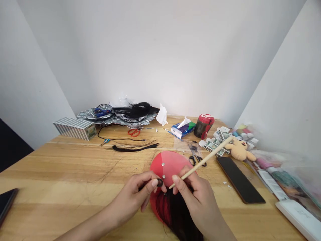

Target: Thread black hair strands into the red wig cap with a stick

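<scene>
My left hand (143, 188) pinches a small black ring-shaped piece (159, 182) between thumb and forefinger, over a red rounded form (156, 162). In my right hand (194, 190) is a pale, slender wooden stick (204, 160), slanting up to the right. Its lower end points at the spot between my fingertips. Long black hair (179, 211) hangs over the near part of the red form and under my right hand. Two silver pins, including one upper pin (163, 164), stand on the form. Fine detail at the stick's tip is too small to make out.
A strip of black hair (135, 147) and red-handled scissors (134, 132) lie behind. Black-handled scissors (197, 160), a phone (240, 180), a tissue pack (183, 129), a red-lidded jar (204, 126) and a crocheted doll (239, 149) are at right. A patterned box (74, 128) stands left.
</scene>
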A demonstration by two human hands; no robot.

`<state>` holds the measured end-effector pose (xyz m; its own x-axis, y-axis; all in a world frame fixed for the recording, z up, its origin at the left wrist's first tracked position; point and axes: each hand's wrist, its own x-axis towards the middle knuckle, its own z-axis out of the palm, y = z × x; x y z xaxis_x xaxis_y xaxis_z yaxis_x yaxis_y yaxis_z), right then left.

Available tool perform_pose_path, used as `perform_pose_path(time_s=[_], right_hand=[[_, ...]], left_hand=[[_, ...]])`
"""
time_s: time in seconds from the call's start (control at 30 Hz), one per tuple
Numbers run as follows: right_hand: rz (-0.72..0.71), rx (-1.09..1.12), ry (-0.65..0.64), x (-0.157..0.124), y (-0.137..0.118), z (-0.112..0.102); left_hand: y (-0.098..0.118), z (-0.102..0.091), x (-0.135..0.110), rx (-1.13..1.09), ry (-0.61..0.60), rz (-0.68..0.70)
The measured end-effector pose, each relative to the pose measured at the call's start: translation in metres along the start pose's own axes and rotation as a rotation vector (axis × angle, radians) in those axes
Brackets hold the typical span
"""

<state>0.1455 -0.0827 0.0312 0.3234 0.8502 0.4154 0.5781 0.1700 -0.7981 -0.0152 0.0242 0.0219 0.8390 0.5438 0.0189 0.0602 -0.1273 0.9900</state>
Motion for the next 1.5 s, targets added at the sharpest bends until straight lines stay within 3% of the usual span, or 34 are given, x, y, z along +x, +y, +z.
perform_pose_path(time_s=[0.3,0.53,0.63,0.73,0.8,0.87,0.93,1.03,1.13,1.2,1.4,1.5], right_hand=[[-0.036,-0.013,0.119,0.0,0.004,0.003],[0.035,0.112,0.155,-0.004,0.01,0.006],[0.037,0.156,0.155,-0.005,0.012,0.006],[0.031,0.176,0.174,-0.004,0.014,0.006],[0.028,0.179,0.187,-0.004,0.014,0.005],[0.007,0.188,0.192,-0.003,0.013,0.005],[-0.038,0.201,0.207,-0.003,0.01,0.004],[-0.106,0.203,0.261,-0.004,0.005,0.003],[-0.186,0.223,0.3,-0.009,-0.001,0.002],[-0.252,0.249,0.325,-0.013,-0.006,0.0],[-0.305,0.303,0.607,-0.017,-0.011,-0.004],[-0.238,0.41,0.59,-0.016,-0.007,-0.005]], left_hand=[[0.003,-0.006,0.002,0.028,0.045,-0.027],[-0.009,-0.039,0.018,0.152,0.178,-0.032],[-0.019,-0.062,0.027,0.182,0.306,-0.023],[-0.027,-0.085,0.035,0.185,0.518,0.006],[-0.028,-0.091,0.037,0.174,0.634,0.034],[-0.025,-0.087,0.036,0.164,0.674,0.063],[-0.018,-0.07,0.029,0.166,0.62,0.088],[-0.004,-0.033,0.011,0.195,0.414,0.115],[0.007,-0.002,-0.009,0.327,0.05,0.264],[0.011,0.008,-0.016,0.369,-0.069,0.377],[0.023,0.006,-0.021,0.438,-0.042,0.45],[0.035,0.002,-0.025,0.546,-0.062,0.48]])
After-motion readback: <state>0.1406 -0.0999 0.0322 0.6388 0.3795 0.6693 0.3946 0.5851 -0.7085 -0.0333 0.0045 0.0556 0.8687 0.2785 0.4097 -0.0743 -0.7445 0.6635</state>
